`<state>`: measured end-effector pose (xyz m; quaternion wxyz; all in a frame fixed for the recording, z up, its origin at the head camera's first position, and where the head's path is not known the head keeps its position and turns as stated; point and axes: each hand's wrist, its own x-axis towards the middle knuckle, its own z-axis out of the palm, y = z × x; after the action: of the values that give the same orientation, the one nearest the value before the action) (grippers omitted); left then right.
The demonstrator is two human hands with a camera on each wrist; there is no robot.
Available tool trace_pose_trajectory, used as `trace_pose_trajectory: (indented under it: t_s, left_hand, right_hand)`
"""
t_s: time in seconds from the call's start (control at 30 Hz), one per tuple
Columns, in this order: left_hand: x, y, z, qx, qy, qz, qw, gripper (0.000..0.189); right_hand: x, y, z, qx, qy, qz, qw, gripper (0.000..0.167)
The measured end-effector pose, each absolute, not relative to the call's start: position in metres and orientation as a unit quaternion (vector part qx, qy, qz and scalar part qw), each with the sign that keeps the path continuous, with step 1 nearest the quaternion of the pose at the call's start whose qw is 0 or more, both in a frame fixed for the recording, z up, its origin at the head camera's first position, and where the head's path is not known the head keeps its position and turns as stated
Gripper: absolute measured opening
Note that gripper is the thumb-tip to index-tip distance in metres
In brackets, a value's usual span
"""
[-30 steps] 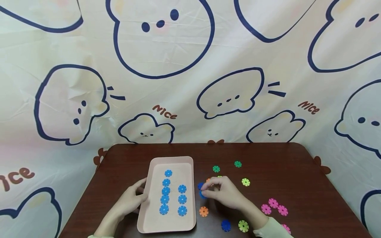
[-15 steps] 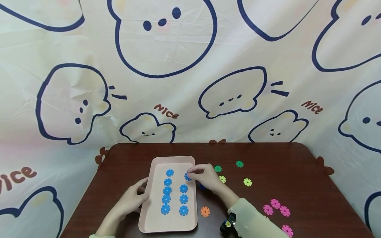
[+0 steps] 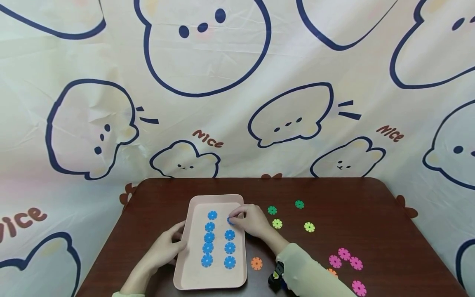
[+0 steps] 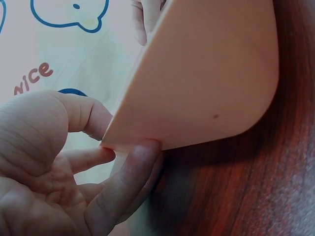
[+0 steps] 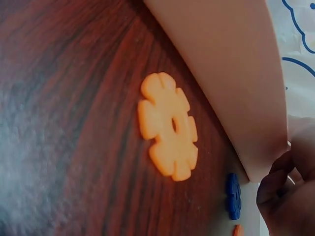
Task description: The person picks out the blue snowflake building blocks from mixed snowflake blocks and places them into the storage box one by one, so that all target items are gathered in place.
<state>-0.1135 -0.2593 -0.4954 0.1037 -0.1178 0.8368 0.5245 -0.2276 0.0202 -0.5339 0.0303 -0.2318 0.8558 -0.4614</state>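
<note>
A shallow pale-pink tray (image 3: pixel 219 281) lies on the dark table, bearing two columns of light-blue notched plastic discs (image 3: pixel 229 235). My left hand (image 3: pixel 164 247) grips the tray's left rim; the left wrist view shows its fingers bent about the tray wall (image 4: pixel 206 83). Over the tray's right side, my right hand (image 3: pixel 254 222) pinches another blue disc (image 3: pixel 229 221) at the far end of the right column. Its fingertips partly cover that disc. The right wrist view catches this hand (image 5: pixel 293 182) at the tray's edge, with the pinched disc hidden.
Right of the tray lie an orange disc (image 3: pixel 256 263), green discs (image 3: pixel 272 210), yellow-green discs (image 3: pixel 309 227) and several pink discs (image 3: pixel 356 263). A dark-blue disc (image 5: pixel 234 196) sits near the tray wall. The patterned cloth (image 3: pixel 233 119) hangs behind the table.
My right hand has gone from the discs beside the tray leftward into it, bringing a blue disc to the far end of the right column. The left hand still grips the rim.
</note>
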Motion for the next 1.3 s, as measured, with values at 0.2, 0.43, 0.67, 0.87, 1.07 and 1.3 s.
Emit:
trace_pose_trajectory:
  t_s: [0.2, 0.43, 0.67, 0.87, 1.07, 1.3]
  left_hand:
    - [-0.113, -0.260, -0.497, -0.118, 0.837, 0.525, 0.104, 0.067]
    - [-0.113, -0.261, -0.496, -0.115, 0.837, 0.525, 0.102, 0.066]
    - [-0.113, -0.260, -0.497, -0.113, 0.834, 0.530, 0.103, 0.066]
    - [-0.113, -0.260, -0.496, -0.114, 0.832, 0.533, 0.102, 0.066]
    - [-0.113, -0.260, -0.495, -0.113, 0.833, 0.531, 0.104, 0.066]
    - [-0.114, -0.260, -0.495, -0.115, 0.831, 0.534, 0.107, 0.066]
  right_hand:
    - [-0.226, 0.021, -0.533, -0.235, 0.865, -0.443, 0.016, 0.009]
    - [-0.227, 0.032, -0.526, -0.236, 0.864, -0.446, 0.003, 0.018]
    - [-0.222, 0.056, -0.511, -0.250, 0.857, -0.450, 0.018, 0.023]
    - [-0.212, 0.089, -0.492, -0.265, 0.849, -0.456, 0.048, 0.024]
    - [-0.200, 0.129, -0.479, -0.266, 0.850, -0.450, 0.057, 0.022]
    - [-0.183, 0.176, -0.471, -0.310, 0.845, -0.427, 0.083, 0.020]
